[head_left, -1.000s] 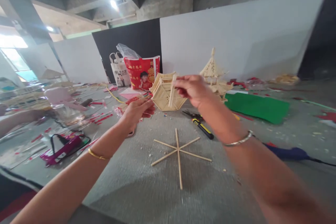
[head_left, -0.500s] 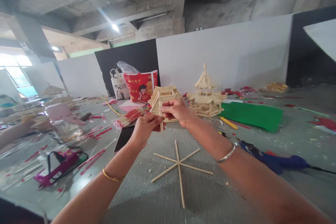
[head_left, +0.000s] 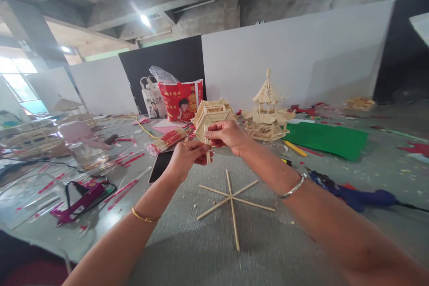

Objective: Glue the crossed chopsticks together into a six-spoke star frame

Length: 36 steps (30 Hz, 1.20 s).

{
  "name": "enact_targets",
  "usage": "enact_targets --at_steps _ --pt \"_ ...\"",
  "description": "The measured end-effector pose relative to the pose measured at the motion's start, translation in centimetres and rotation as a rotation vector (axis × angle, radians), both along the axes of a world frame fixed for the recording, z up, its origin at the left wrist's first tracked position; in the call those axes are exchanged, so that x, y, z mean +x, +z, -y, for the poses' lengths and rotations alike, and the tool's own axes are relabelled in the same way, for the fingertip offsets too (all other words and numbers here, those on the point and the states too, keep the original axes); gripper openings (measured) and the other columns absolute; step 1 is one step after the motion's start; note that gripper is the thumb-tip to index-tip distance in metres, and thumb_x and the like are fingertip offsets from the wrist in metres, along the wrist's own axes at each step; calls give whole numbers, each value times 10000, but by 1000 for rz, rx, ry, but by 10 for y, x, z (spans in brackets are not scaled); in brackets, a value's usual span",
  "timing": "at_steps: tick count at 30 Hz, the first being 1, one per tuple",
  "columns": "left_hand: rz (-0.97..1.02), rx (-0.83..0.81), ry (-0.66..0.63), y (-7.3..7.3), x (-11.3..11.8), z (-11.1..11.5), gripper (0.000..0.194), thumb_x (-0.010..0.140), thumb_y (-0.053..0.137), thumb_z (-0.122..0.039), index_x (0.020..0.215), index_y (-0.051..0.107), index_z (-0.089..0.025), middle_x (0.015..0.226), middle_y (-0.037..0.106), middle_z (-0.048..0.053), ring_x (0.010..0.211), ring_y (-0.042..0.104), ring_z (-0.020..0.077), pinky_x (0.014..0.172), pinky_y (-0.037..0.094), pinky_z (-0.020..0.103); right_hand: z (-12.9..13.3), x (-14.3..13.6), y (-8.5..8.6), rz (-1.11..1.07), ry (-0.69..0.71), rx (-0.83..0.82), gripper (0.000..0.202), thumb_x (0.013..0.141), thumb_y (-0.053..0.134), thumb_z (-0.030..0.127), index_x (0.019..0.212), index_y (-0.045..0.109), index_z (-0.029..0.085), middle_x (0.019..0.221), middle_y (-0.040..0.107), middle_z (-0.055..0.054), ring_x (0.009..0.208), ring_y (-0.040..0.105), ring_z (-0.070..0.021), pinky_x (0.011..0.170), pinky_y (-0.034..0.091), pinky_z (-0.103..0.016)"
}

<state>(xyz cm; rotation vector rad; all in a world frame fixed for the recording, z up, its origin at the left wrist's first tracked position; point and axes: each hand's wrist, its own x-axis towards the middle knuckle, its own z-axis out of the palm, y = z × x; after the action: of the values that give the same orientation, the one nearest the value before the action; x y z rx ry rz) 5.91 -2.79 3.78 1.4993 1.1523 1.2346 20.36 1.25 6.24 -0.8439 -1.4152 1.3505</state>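
Head view: in the middle of the frame both hands meet over the grey counter. The right hand is closed in a pinch around the upper part of a thin wooden stick, which stands nearly upright. The left hand, just below and to the left, is closed on the stick's lower part, so both hands grip the same stick. Directly behind them stands a hexagonal stick roof, and right of it a finished stick pavilion. Below the hands, lower centre, a star of crossed sticks lies flat on the counter, apart from both hands.

The step in hand looks like handling or sizing a single stick before it joins a piece. The next move seems to call for a steady two-point grip and a careful line-up of the stick's end, since the stick is slender and would snap or slip easily.

The fingers hide most of the stick; whether its tip touches the roof behind cannot be told. The forearms are motion-blurred. At the right a dark blue tool lies partly behind the right arm, and the left edge is cluttered and hazy.
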Motion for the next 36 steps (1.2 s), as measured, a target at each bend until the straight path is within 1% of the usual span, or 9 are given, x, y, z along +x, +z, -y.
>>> enact_targets --at_steps 7,11,17,20,26,29,31,33,36 --pt "-16 -38 -9 -2 -1 -1 288 626 788 -383 685 693 -118 627 688 57 521 608 128 520 488 238 -5 1 -6 27 48 -22 182 694 756 71 672 586 132 502 583 36 418 529 -62 403 426 -153" --pt "-19 -39 -18 -5 -2 -2 295 627 788 -384 669 682 -112 616 685 60 514 600 122 531 490 237 -7 0 -9 48 58 -17 157 726 715 59 680 583 132 515 590 33 424 532 -68 410 440 -168" --pt "20 12 -10 -12 3 -3 343 649 777 -434 734 660 -124 650 687 43 561 625 128 553 496 234 -4 1 -5 79 22 -17 181 743 673 25 636 574 132 482 576 22 397 495 -58 379 384 -151" --pt "37 89 0 -16 7 -4 325 662 768 -424 736 654 -129 659 674 25 575 623 121 563 493 231 -2 3 0 103 6 31 205 739 679 23 614 570 143 472 565 28 394 488 -55 377 380 -150" --pt "34 114 10 -17 9 -6 265 682 749 -371 704 629 -136 628 620 -1 558 597 114 553 475 235 -1 4 2 175 -7 91 244 736 691 20 584 550 150 460 543 30 404 493 -59 372 369 -153" --pt "13 119 14 -17 10 -7 230 710 722 -343 686 616 -141 603 604 -3 552 578 108 560 468 235 -7 13 4 243 -3 172 187 728 740 98 629 589 146 530 594 9 447 538 -77 383 389 -163" --pt "-25 121 -4 -17 11 -8 226 707 718 -341 671 612 -145 587 602 0 541 566 107 557 460 235 -13 27 10 294 -79 282 182 730 767 194 652 609 150 581 627 -4 472 554 -84 393 398 -169" --pt "-100 129 -39 -18 10 -9 231 698 715 -352 650 607 -153 567 600 3 529 554 111 547 444 236 -17 48 21 340 -232 404 196 743 761 279 669 624 158 604 638 -6 484 555 -87 408 401 -176" --pt "-366 144 -86 -23 7 -13 212 713 672 -361 635 613 -173 534 592 -4 509 526 115 525 389 232 -12 82 43 391 -491 565 165 771 714 294 690 650 165 605 639 -10 496 566 -102 437 406 -197"
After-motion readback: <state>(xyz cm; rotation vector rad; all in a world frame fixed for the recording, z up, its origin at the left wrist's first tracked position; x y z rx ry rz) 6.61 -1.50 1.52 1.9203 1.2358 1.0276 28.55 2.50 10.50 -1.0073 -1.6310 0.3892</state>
